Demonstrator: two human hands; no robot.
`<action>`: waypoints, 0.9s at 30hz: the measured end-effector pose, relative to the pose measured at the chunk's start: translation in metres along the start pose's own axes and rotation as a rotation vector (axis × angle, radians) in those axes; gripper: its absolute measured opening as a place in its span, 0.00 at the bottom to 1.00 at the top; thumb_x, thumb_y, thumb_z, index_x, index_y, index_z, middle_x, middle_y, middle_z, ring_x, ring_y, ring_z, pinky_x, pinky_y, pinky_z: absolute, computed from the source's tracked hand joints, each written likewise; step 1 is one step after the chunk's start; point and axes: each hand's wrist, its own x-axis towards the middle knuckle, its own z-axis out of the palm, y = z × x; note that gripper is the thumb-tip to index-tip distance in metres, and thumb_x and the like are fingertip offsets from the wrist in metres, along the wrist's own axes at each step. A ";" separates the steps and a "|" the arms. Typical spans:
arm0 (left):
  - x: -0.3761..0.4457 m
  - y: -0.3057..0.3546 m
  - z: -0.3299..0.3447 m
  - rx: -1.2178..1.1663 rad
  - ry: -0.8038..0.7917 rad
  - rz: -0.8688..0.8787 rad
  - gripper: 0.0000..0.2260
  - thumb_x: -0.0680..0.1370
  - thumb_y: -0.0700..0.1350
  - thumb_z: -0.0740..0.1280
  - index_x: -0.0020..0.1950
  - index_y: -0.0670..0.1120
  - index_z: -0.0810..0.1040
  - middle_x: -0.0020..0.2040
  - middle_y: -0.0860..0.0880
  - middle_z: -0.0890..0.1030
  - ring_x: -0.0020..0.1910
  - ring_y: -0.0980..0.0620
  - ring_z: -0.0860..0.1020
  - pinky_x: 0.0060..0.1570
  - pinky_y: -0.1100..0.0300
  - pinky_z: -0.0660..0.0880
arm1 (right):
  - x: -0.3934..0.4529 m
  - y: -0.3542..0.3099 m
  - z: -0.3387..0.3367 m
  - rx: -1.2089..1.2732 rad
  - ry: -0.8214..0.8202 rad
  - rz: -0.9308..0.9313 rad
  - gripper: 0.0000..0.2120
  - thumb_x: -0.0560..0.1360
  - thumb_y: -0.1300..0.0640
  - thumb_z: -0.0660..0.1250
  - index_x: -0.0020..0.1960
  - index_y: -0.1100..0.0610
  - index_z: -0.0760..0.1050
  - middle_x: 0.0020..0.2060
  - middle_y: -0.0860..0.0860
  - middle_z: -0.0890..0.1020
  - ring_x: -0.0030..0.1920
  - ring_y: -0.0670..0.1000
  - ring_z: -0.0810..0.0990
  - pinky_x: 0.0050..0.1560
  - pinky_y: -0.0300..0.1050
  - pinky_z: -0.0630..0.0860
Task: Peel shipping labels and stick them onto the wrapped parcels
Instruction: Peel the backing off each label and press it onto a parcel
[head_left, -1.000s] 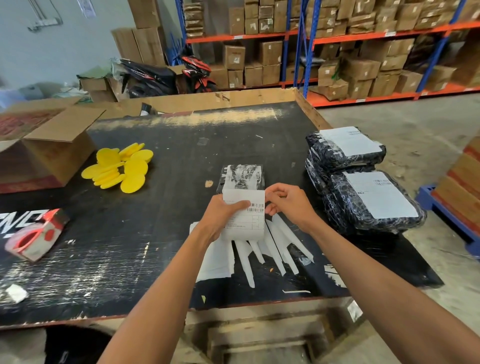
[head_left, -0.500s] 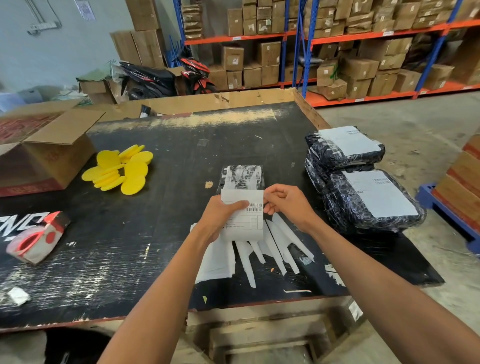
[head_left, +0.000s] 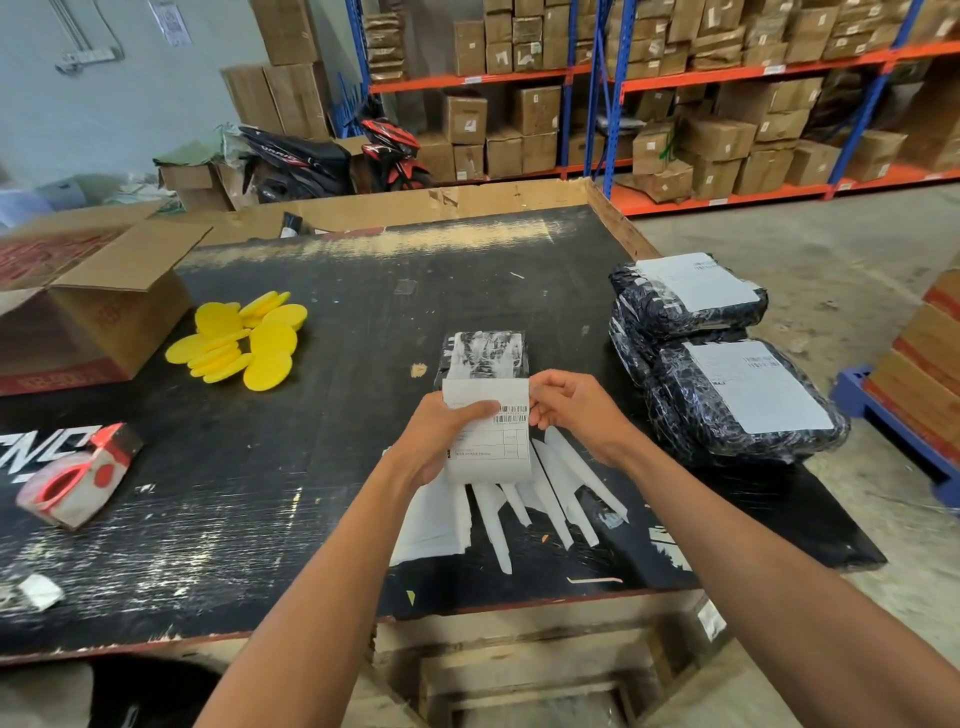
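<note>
My left hand (head_left: 441, 436) and right hand (head_left: 566, 410) pinch one papery shipping label (head_left: 488, 441); three glossy black-wrapped parcels (head_left: 727, 395) on the table (head_left: 363, 312).

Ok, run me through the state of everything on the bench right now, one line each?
shipping label: off the table, held in both hands
left hand: grips the label's left side, thumb on its face
right hand: pinches the label's top right corner
small parcel: wrapped, flat on the table beyond the label
stacked parcels: wrapped, labels on
cardboard box: flaps open
backing strips: peeled, loose
</note>
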 end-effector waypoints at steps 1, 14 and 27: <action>-0.001 0.001 0.000 -0.027 -0.027 -0.015 0.11 0.74 0.37 0.74 0.56 0.41 0.83 0.53 0.41 0.86 0.49 0.44 0.85 0.51 0.49 0.81 | -0.001 -0.002 0.001 0.038 -0.019 0.017 0.07 0.81 0.65 0.64 0.53 0.67 0.80 0.34 0.53 0.83 0.33 0.46 0.79 0.36 0.36 0.76; 0.002 0.006 0.004 -0.033 0.039 0.021 0.09 0.73 0.36 0.75 0.53 0.42 0.83 0.50 0.43 0.87 0.47 0.46 0.85 0.50 0.51 0.81 | -0.005 -0.006 0.000 0.040 0.057 -0.063 0.06 0.80 0.66 0.65 0.52 0.68 0.80 0.39 0.58 0.84 0.35 0.50 0.82 0.38 0.39 0.80; 0.000 0.008 0.002 0.025 0.038 0.021 0.10 0.73 0.36 0.75 0.54 0.42 0.83 0.48 0.45 0.87 0.45 0.48 0.86 0.45 0.54 0.81 | -0.005 -0.007 0.001 -0.008 0.031 -0.050 0.05 0.80 0.66 0.66 0.50 0.63 0.81 0.37 0.56 0.84 0.34 0.48 0.82 0.37 0.37 0.78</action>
